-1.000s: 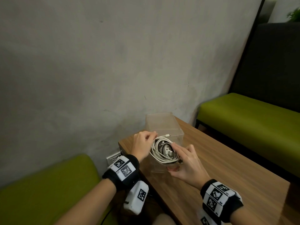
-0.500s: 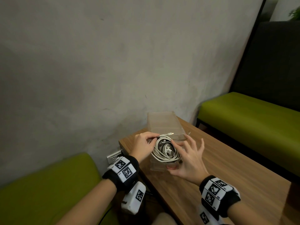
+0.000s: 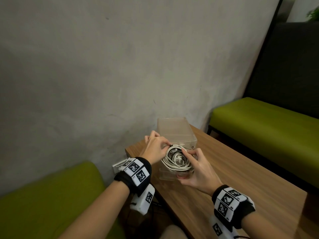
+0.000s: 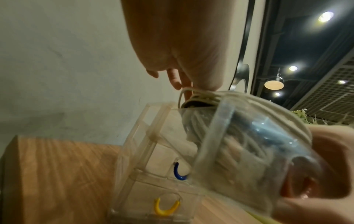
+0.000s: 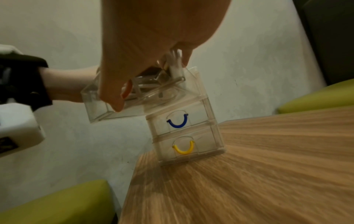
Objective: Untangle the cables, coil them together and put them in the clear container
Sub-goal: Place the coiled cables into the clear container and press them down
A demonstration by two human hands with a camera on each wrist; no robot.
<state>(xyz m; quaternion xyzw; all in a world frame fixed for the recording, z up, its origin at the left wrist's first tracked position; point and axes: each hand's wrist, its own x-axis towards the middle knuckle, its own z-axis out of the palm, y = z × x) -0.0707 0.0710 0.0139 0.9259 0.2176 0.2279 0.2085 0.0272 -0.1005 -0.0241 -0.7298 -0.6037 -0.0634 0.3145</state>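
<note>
A coil of white cables (image 3: 176, 161) lies in the pulled-out top drawer (image 3: 165, 175) of the clear container (image 3: 176, 131) on the wooden table (image 3: 241, 178). My left hand (image 3: 166, 145) pinches the coil's far left rim. My right hand (image 3: 187, 163) curls its fingers over the coil's right side, with the thumb against the drawer front. In the left wrist view the coil (image 4: 287, 115) bulges above the drawer (image 4: 220, 128). In the right wrist view my fingertips (image 5: 184, 59) hold a white cable end (image 5: 175, 63) over the drawer (image 5: 107, 109).
The container (image 5: 210, 109) has two shut drawers below, one with a blue handle (image 5: 178, 122) and one with a yellow handle (image 5: 184, 149). It stands at the table's far corner by a grey wall (image 3: 103, 66). Green benches (image 3: 267, 126) flank the table.
My right fingers, spread wide half a second ago, have come down and curled onto the coil. My left hand has stayed at the coil's far left rim.
</note>
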